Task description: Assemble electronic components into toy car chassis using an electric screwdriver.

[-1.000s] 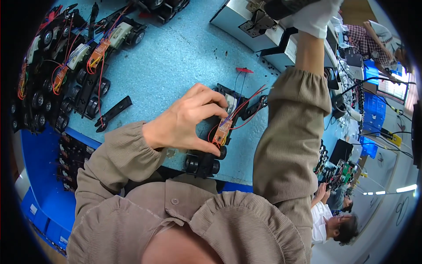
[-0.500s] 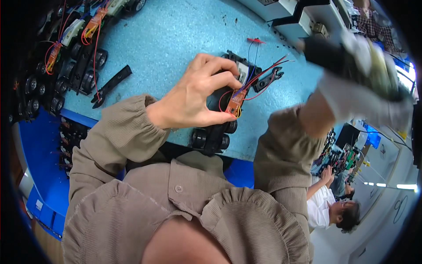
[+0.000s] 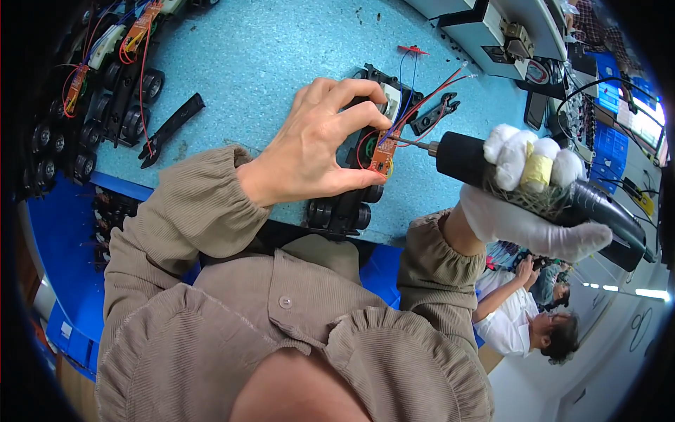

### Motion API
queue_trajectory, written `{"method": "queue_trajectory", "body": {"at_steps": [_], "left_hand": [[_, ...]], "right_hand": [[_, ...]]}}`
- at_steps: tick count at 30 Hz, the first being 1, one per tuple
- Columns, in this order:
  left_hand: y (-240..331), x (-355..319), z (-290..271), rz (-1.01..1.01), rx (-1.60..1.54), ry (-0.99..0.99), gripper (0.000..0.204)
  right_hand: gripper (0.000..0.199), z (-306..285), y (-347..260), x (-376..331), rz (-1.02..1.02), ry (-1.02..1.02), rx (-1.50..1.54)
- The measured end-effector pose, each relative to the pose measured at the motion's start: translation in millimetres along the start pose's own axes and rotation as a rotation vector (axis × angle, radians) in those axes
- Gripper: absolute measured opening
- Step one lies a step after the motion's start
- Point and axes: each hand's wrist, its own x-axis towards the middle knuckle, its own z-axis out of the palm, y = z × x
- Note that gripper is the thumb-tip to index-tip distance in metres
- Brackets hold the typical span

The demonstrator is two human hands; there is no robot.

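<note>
A toy car chassis (image 3: pixel 340 211) in black plastic, with wheels, lies on the blue worktop in front of me. My bare left hand (image 3: pixel 309 144) is closed over it, thumb and fingers pinching an orange circuit board (image 3: pixel 382 159) against it. Red, blue and yellow wires run from the board. In a white glove, my right hand (image 3: pixel 531 204) grips a black electric screwdriver (image 3: pixel 460 157) lying nearly level. Its thin bit meets the upper part of the board, near my left fingertips. Whether a screw sits under the bit is too small to see.
More chassis (image 3: pixel 116 91) with boards and wires crowd the left side. A loose forked black part (image 3: pixel 172 128) lies nearby, another black part (image 3: pixel 434 116) beyond the board. Blue bins (image 3: pixel 60 232) stand at lower left. A metal box (image 3: pixel 485 42) is far right; a person in white sits at right.
My right hand has brought the screwdriver down and leftward, from a blur at upper right to the circuit board. The left hand keeps its pinch almost unmoved.
</note>
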Motion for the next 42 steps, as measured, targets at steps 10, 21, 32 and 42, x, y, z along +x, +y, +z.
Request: {"method": "queue_trajectory", "body": {"at_steps": [10,21,32,42], "left_hand": [[0,-1,2,0.013,-0.013,0.061,0.045],[2,5,-2,0.006,-0.016,0.053,0.044],[4,7,-6,0.002,-0.016,0.008,0.048],[0,8,-5,-0.003,-0.035,0.021,0.046]], "right_hand": [[0.065,26,9,2,0.035,0.08,-0.212],[0.067,44,17,-8,-0.022,0.022,-0.334],[0.046,29,63,173,0.0,-0.094,-0.165],[0.035,49,50,133,-0.097,0.185,-0.202]]}}
